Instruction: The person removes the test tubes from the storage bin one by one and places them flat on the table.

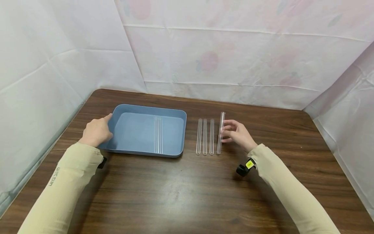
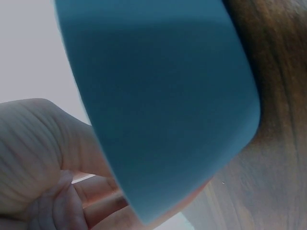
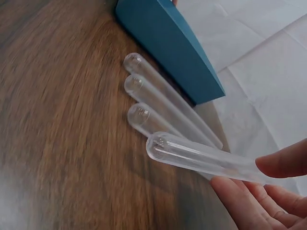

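Observation:
My right hand (image 1: 237, 134) pinches a clear test tube (image 1: 221, 133) between thumb and fingers. In the right wrist view this tube (image 3: 206, 157) is tilted, its rounded end above the wood. Left of it, three more test tubes (image 1: 205, 136) lie side by side on the table, rounded ends towards me. My left hand (image 1: 97, 130) grips the left side of a blue tray (image 1: 134, 136). Seen from the left wrist, the tray wall (image 2: 163, 105) hides part of the fingers. Inside the tray, towards its right, clear test tubes (image 1: 158, 135) lie close together.
The dark wooden table (image 1: 175, 191) carries everything. White sheets stand behind it and at both sides, the back sheet (image 1: 233, 58) printed with faint pink fruit. A black wrist camera (image 1: 243, 169) on the right sleeve hangs low over the table.

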Motion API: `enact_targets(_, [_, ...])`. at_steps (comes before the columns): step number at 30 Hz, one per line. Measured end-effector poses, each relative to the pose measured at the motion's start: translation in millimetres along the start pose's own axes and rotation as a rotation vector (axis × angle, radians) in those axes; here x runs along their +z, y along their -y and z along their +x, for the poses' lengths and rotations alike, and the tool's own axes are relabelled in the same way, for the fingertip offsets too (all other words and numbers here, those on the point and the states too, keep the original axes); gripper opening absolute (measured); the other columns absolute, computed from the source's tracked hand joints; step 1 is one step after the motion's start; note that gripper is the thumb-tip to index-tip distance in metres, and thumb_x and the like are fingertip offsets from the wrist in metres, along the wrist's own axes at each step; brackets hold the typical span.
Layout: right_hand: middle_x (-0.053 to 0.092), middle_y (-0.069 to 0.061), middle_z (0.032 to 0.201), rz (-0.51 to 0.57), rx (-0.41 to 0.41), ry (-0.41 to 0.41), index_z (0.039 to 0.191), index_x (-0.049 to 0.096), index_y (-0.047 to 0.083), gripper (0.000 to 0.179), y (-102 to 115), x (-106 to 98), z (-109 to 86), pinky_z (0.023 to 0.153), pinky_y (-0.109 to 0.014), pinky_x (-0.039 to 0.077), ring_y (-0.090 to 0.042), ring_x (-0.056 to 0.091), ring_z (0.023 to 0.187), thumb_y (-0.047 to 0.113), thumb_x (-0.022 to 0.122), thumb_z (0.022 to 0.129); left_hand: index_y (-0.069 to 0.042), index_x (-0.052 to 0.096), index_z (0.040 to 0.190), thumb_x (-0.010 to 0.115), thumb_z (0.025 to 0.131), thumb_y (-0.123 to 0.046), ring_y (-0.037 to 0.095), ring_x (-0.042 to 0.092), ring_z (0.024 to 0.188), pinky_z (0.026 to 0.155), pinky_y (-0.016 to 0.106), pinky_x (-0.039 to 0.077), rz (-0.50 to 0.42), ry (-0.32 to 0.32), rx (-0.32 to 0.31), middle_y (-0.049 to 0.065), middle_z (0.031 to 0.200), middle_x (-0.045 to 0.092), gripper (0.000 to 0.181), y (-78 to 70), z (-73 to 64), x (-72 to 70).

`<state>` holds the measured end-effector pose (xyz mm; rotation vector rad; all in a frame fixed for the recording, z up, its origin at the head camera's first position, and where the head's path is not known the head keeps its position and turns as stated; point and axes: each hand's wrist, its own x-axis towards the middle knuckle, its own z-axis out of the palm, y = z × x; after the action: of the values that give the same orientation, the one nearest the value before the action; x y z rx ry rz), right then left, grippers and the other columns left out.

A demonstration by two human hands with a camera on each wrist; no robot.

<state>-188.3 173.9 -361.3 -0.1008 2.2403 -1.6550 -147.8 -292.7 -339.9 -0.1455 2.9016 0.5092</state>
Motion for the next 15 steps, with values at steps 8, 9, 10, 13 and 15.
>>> enact_targets(8, [0.054, -0.024, 0.117, -0.017, 0.004, -0.007, 0.14, 0.038, -0.004, 0.051, -7.0, -2.0, -1.2, 0.077, -0.04, 0.056, -0.016, 0.065, 0.084, 0.001, 0.054, 0.093, 0.006, 0.026, 0.147, 0.05, 0.074, 0.0, 0.022, 0.036, 0.051, 0.044, 0.03, 0.033, 0.002, -0.006, -0.001, 0.024, 0.068, 0.056, 0.077, -0.8, 0.0, 0.3])
enact_targets(9, [0.054, -0.023, 0.117, -0.012, 0.007, -0.007, 0.14, 0.038, -0.004, 0.05, -7.5, -2.3, -1.3, 0.078, -0.04, 0.056, -0.016, 0.065, 0.084, 0.001, 0.054, 0.093, 0.006, 0.026, 0.147, 0.05, 0.075, -0.001, 0.022, 0.037, 0.051, 0.044, 0.031, 0.033, 0.003, -0.007, 0.0, 0.026, 0.07, 0.057, 0.077, -0.5, 0.1, 0.3])
enact_targets(10, [0.054, -0.023, 0.117, -0.011, 0.009, -0.005, 0.14, 0.037, -0.005, 0.051, -8.4, -2.8, -1.2, 0.078, -0.04, 0.056, -0.015, 0.065, 0.084, 0.001, 0.054, 0.093, 0.006, 0.026, 0.147, 0.05, 0.075, -0.001, 0.023, 0.037, 0.052, 0.044, 0.031, 0.033, 0.004, -0.008, 0.002, 0.027, 0.071, 0.057, 0.077, -0.2, 0.3, 0.3])
enact_targets(13, [0.055, -0.02, 0.115, 0.012, 0.021, -0.006, 0.14, 0.038, -0.005, 0.051, -9.3, -3.7, -0.9, 0.078, -0.04, 0.056, -0.014, 0.065, 0.083, 0.001, 0.055, 0.092, 0.006, 0.025, 0.147, 0.051, 0.075, -0.001, 0.024, 0.038, 0.052, 0.044, 0.032, 0.034, 0.008, -0.007, 0.002, 0.029, 0.075, 0.058, 0.077, 0.9, 0.5, 0.2])
enact_targets(15, [0.055, -0.018, 0.113, 0.024, 0.029, -0.009, 0.14, 0.038, -0.005, 0.051, -9.9, -4.2, -0.1, 0.077, -0.04, 0.056, -0.013, 0.065, 0.083, 0.001, 0.056, 0.092, 0.006, 0.025, 0.148, 0.051, 0.075, -0.001, 0.023, 0.038, 0.052, 0.044, 0.032, 0.034, 0.007, -0.005, -0.001, 0.028, 0.072, 0.058, 0.077, 0.9, 0.2, -0.1])
